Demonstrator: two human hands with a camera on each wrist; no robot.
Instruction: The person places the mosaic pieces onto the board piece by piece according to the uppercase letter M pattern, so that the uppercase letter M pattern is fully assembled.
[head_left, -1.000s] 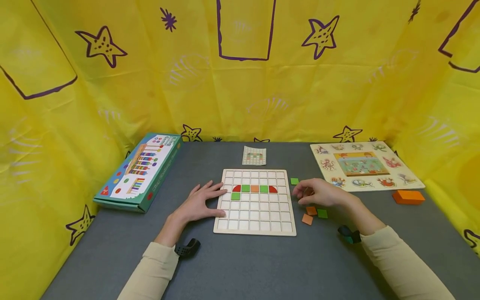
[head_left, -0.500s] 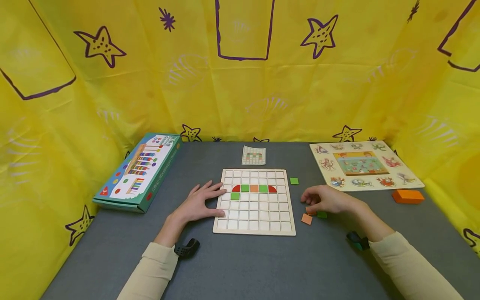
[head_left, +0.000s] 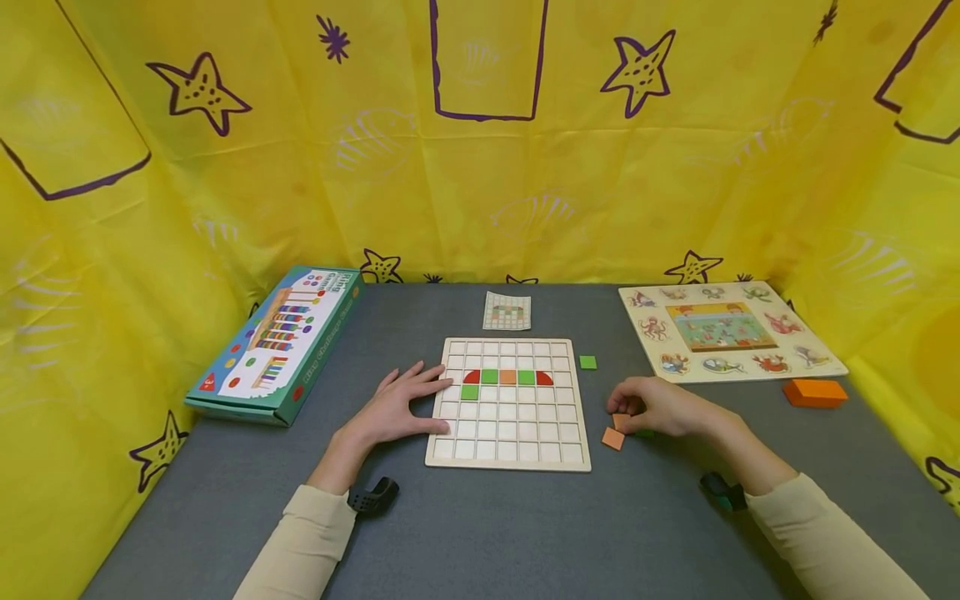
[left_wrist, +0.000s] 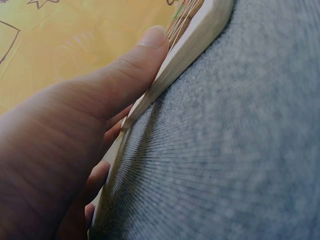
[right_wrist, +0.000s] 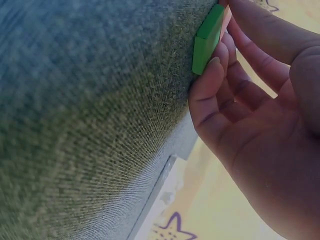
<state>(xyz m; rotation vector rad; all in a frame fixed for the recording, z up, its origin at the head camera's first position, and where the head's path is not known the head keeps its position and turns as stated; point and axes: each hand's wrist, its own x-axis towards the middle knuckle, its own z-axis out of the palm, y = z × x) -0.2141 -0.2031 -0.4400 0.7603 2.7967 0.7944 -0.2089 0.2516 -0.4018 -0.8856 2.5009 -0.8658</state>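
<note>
A wooden grid board (head_left: 487, 457) holds red, green and orange pieces in its upper rows. My left hand (head_left: 396, 409) lies with fingers spread along the board's left side; in the left wrist view its thumb (left_wrist: 127, 75) touches the board edge (left_wrist: 175, 65). Right of the board, my right hand (head_left: 663, 406) pinches an orange tile (head_left: 621, 422) at the table, partly hidden by the fingers. A second orange tile (head_left: 612, 438) lies just in front. Beside the bent fingers in the right wrist view is a green tile (right_wrist: 207, 42), mostly covered in the head view.
A single green tile (head_left: 588, 362) lies right of the board. Behind the board is a small pattern card (head_left: 507, 312). A boxed ring game (head_left: 281, 350) stands at left; a sea-animal puzzle (head_left: 731, 365) and an orange block (head_left: 815, 394) are at right.
My right hand has moved down and slightly right, from beside the board to the orange tiles, and its fingers have closed on one. My left hand stays where it was.
</note>
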